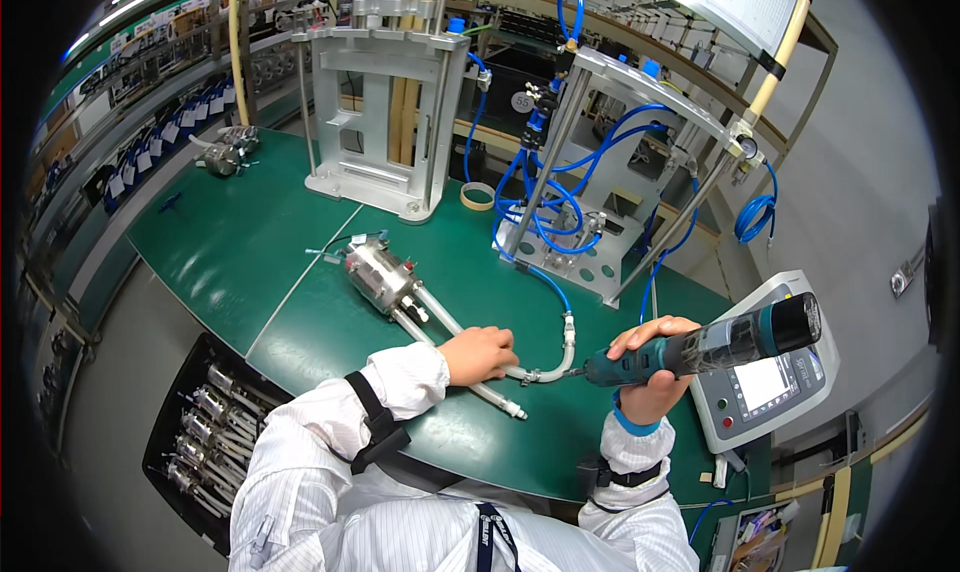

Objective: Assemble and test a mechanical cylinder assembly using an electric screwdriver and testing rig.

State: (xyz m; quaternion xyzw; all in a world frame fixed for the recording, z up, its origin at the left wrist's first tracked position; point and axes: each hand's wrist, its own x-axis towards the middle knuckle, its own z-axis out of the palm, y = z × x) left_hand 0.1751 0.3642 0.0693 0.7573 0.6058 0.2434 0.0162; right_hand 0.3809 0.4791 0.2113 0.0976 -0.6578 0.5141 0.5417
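A shiny metal cylinder (380,274) with fittings lies on the green table, and two pale hoses run from it toward me. My left hand (478,355) is closed over one pale hose (440,312), near where it meets a curved clear tube (569,354). A blue air line (552,284) joins the other end of that tube. My right hand (652,394) grips a teal and black cordless screwdriver (725,344), held nearly level. Its bit points left at the curved tube near a clamp; whether they touch I cannot tell. The second hose's end fitting (515,410) lies on the table.
Two metal frame fixtures (425,187) (590,82) stand at the back, the right one with coiled blue air lines. A tape roll (477,196) lies between them. A tester with a screen (765,387) is at right. A black crate (168,392) at lower left holds several similar cylinders.
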